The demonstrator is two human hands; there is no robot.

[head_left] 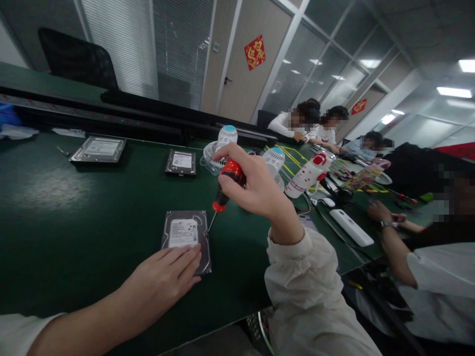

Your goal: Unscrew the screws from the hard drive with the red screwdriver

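Note:
A hard drive [189, 222] lies label side up on the green table in front of me. My left hand [166, 277] rests across its lower part, fingers stretched out flat over the label's bottom edge and covering the near corner. Wrapped around a red and black screwdriver [222, 190] is my right hand [250, 180]. The screwdriver leans, its metal tip touching the drive's right edge; whether the tip sits in a screw is too small to tell.
Farther back on the table [122, 207] lie a larger hard drive [99, 149] and a smaller one [180, 162]. White fans [273, 160], a white patterned bottle [309, 173] and a white power strip [351, 227] stand or lie to the right. Co-workers sit along the right side.

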